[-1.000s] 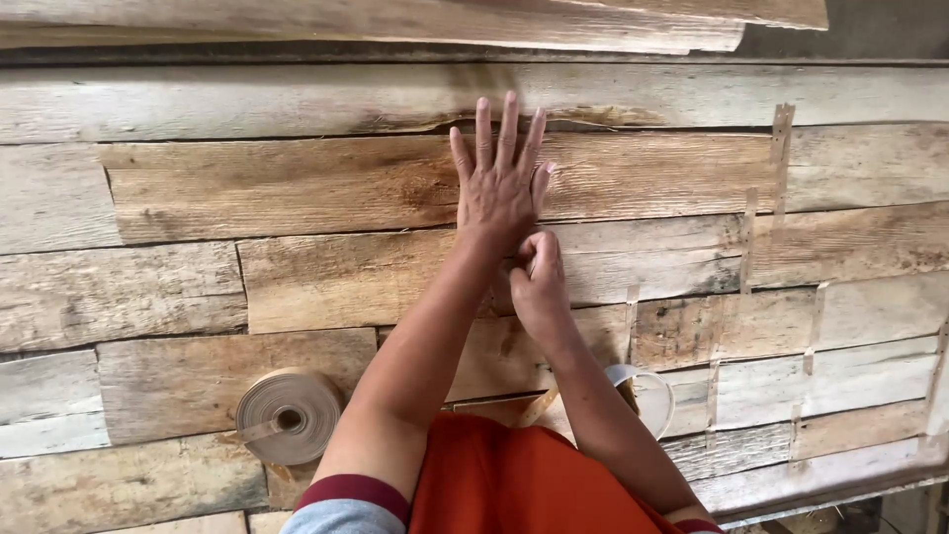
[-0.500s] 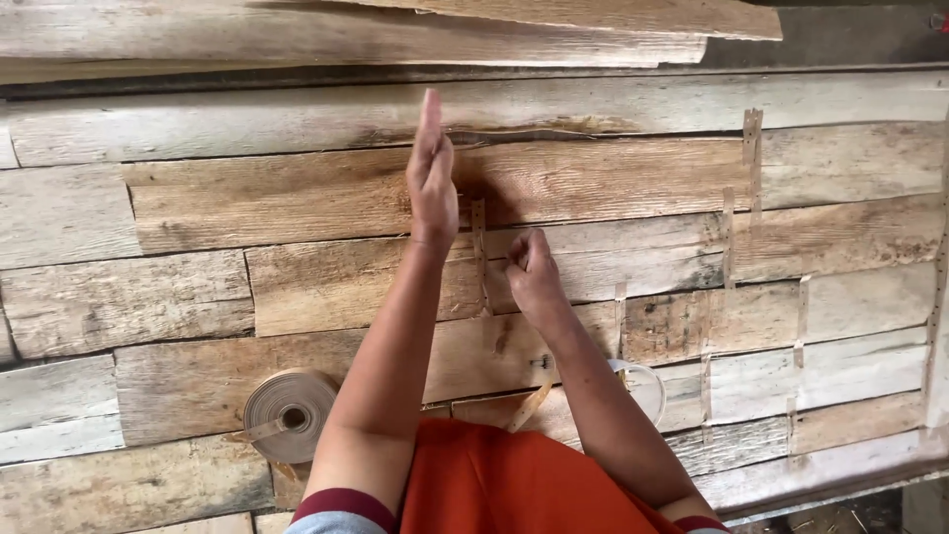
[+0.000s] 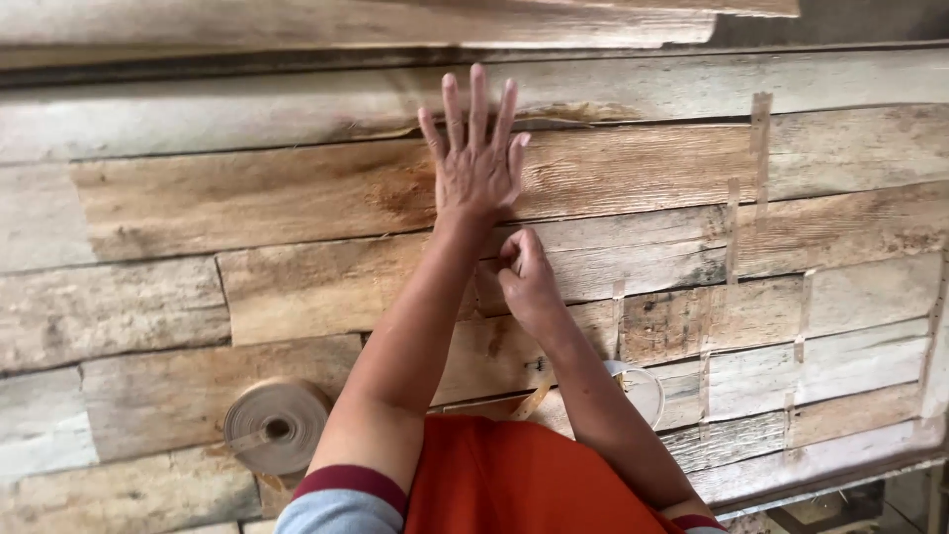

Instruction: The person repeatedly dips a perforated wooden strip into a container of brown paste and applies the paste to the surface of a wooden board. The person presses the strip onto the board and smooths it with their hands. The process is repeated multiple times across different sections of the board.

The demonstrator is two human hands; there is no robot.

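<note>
Veneer sheets [image 3: 297,198] underlie flat-spread left hand [image 3: 474,168]; right hand [image 3: 524,277] pinches tape.

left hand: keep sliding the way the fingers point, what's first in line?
The left hand lies flat, fingers pointing up-frame. Likely first: the splintered seam at the upper edge of that veneer sheet, then the paler sheet beyond it.

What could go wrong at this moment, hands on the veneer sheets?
1. The left hand lies flat, fingers spread, right over a seam between thin wood sheets; the rough edges might leave splinters.
2. The sheet above has a split, lifted edge beside the fingertips; pressure there may tear it further.
3. The right hand is pinched shut at the seam; what it grips is hidden, so a strip could go down skewed. The tape roll sits near the table's front edge.
</note>
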